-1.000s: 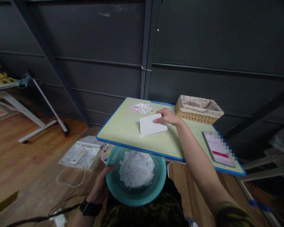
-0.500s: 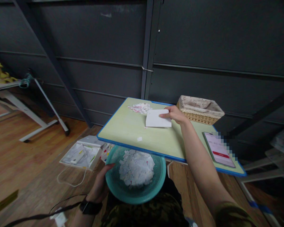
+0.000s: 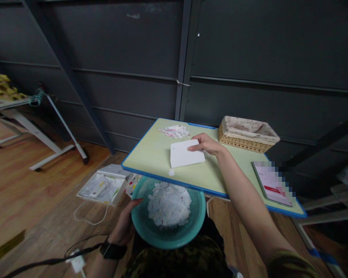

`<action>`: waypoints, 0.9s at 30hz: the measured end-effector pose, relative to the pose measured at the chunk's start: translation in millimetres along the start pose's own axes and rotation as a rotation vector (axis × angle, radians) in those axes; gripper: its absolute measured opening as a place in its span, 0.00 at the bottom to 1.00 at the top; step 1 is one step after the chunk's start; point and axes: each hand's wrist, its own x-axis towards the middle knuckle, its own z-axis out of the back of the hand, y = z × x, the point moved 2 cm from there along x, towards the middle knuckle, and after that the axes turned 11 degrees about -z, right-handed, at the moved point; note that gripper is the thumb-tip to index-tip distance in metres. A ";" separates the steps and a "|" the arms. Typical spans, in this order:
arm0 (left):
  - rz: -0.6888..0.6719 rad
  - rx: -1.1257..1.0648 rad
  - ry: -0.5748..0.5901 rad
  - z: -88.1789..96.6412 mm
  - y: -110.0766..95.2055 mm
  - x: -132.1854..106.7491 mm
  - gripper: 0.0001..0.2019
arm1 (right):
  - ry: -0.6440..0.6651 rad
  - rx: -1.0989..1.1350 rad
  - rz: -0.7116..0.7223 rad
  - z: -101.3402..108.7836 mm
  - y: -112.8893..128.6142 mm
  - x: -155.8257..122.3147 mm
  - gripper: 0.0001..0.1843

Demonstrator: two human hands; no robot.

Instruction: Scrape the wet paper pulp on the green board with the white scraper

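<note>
My right hand [image 3: 204,144] grips a flat white scraper-like plate [image 3: 184,155] with a small hole near one corner, tilted over the table. Below its near edge lies a small white paper scrap [image 3: 171,172]. A heap of white and pinkish paper scraps [image 3: 175,131] sits behind it on the pale green tabletop [image 3: 150,150]. With my left hand [image 3: 127,220] I hold the rim of a teal plastic colander [image 3: 174,242], thumb over the edge. It rests at my lap under the table's front edge, with a mound of torn white paper [image 3: 168,204] inside.
A lined wicker basket [image 3: 246,135] stands at the table's back right, and a phone [image 3: 272,183] lies at its right. On the floor to the left are an open white box [image 3: 104,187], a cable and a white plug [image 3: 77,262]. Dark panels stand behind.
My right hand has brought the white plate toward me and left, its near edge now close to the loose scrap. The left hand still holds the colander.
</note>
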 end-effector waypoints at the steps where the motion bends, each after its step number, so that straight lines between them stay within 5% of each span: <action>1: 0.005 0.001 0.005 -0.6 -0.3 -0.5 0.13 | -0.014 0.015 -0.004 2.1 -0.5 -0.3 0.18; 17: 0.034 0.002 -0.024 0.5 -2.4 -2.0 0.06 | 0.202 0.002 -0.028 -30.4 -0.9 4.0 0.20; 20: 0.025 -0.012 -0.028 2.0 -0.8 -0.2 0.08 | -0.004 0.047 0.049 -15.2 -2.4 7.9 0.21; 25: 0.034 0.006 -0.009 3.0 -0.7 0.0 0.13 | -0.699 0.036 0.182 33.0 -14.1 14.7 0.21; 27: 0.028 0.025 -0.013 3.6 0.7 0.8 0.12 | -0.863 -0.078 0.192 46.4 -18.7 15.1 0.20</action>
